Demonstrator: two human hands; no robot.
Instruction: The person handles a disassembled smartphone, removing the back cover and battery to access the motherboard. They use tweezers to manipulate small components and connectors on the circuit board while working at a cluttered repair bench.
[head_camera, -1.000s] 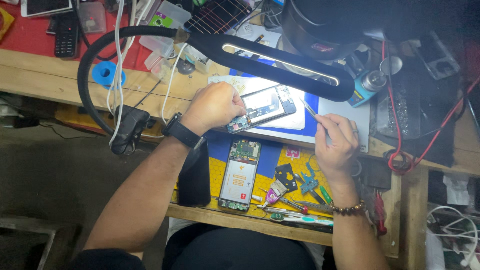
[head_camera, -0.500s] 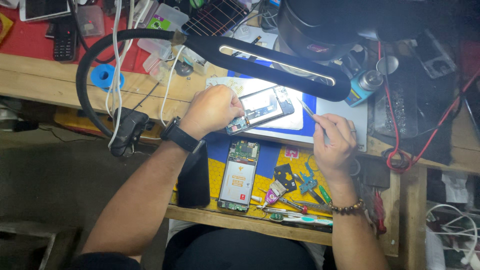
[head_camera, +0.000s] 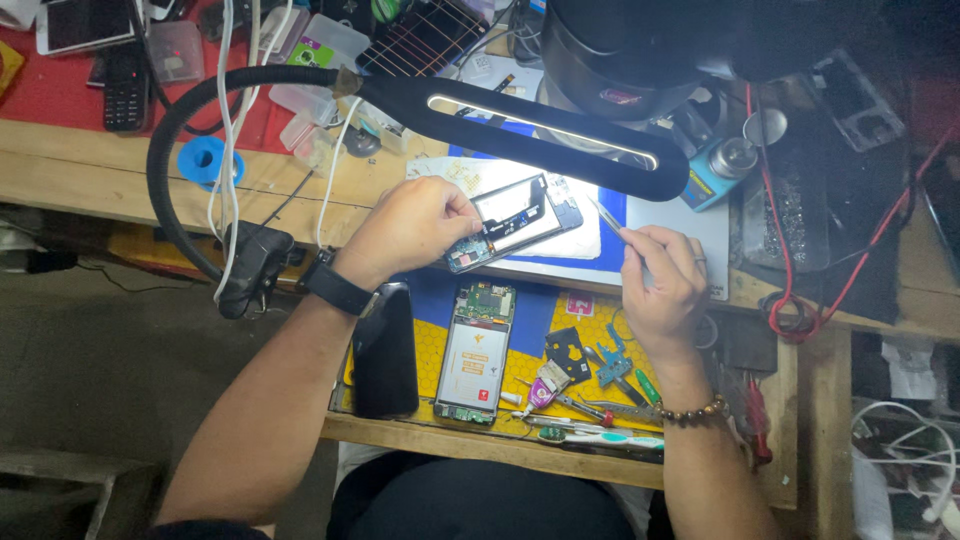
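Phone repair at lit tabletop, both hands engaged.

Nearest, an opened phone body (head_camera: 475, 352) and a black phone (head_camera: 385, 350) lie on the yellow mat (head_camera: 585, 335). Beyond, the left hand (head_camera: 410, 228) has its fingers clasped on a disassembled smartphone (head_camera: 515, 222); the right hand (head_camera: 660, 285) pinches tweezers (head_camera: 607, 217) beside it. A black gooseneck lamp (head_camera: 540, 135) hangs above.

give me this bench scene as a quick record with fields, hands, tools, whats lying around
left hand: left hand grips the opened phone under the lamp
right hand: right hand holds tweezers, tips near the phone's right end
light: black strip lamp on a bent neck
mat: yellow and blue mat with a second opened phone
beside it: black phone
front edge: small tools
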